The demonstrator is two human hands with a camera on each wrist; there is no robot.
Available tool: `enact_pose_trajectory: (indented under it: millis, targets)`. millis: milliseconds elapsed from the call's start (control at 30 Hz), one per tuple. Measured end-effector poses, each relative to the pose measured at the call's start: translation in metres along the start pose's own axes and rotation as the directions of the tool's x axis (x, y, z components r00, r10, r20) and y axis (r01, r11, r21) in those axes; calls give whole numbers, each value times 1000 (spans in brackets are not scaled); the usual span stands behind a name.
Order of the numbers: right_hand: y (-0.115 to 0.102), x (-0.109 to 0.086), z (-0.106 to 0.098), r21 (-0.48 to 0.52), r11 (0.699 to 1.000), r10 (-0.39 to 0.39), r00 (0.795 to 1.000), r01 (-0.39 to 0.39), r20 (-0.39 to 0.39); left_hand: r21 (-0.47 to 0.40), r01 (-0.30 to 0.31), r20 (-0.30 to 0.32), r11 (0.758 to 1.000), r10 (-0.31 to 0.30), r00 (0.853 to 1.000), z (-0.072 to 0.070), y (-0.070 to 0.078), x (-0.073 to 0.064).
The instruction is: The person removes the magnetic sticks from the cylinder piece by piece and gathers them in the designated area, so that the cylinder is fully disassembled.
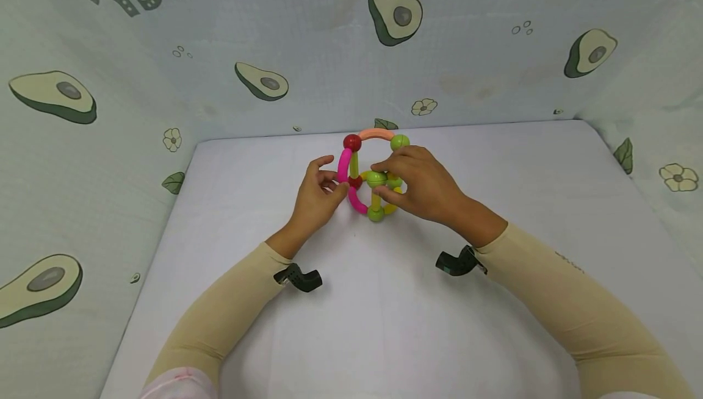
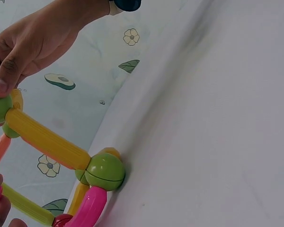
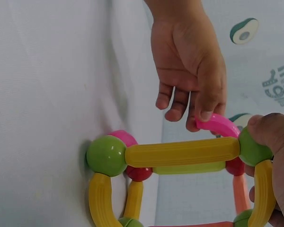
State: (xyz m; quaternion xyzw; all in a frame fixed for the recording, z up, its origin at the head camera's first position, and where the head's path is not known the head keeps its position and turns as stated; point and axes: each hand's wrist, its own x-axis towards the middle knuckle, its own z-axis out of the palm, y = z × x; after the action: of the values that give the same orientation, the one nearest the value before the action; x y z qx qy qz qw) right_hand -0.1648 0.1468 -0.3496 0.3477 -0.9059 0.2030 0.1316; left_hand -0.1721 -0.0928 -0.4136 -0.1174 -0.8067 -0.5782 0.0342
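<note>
A frame of magnetic rods and balls stands on the white table, with green balls (image 3: 106, 156) and red balls (image 1: 352, 142) at its corners. An upright yellow rod (image 2: 49, 138) joins a lower green ball to an upper one. My right hand (image 1: 425, 182) pinches that upper green ball (image 1: 376, 179) between thumb and fingers. On the other side, my left hand (image 1: 317, 197) pinches one end of a curved pink rod (image 3: 220, 124). The rod's far end meets the upper red ball. A second curved pink rod (image 2: 91, 206) lies low in the frame.
A white cloth covers the table (image 1: 373, 319). Behind it and at the sides hangs a pale curtain (image 1: 318, 14) printed with avocados and flowers. Small black cameras (image 1: 299, 277) sit on both sleeved wrists.
</note>
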Motion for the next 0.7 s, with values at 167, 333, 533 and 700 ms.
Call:
enact_pose_trajectory:
  millis: [167, 333, 533, 700]
  targets:
    - [-1, 0, 0, -3, 1000, 6, 1000, -6, 2, 16, -10, -12, 1000, 10, 1000, -2, -2, 0]
    - [-1, 0, 0, -4, 1000, 11, 1000, -11, 13, 24, -11, -9, 1000, 12, 1000, -4, -4, 0]
    - [1, -5, -2, -5, 1000, 24, 1000, -24, -8, 41, 7, 27, 999, -8, 1000, -7, -5, 0]
    - [8, -16, -9, 32, 998, 54, 994, -51, -99, 76, 36, 80, 996, -42, 996, -11, -9, -2]
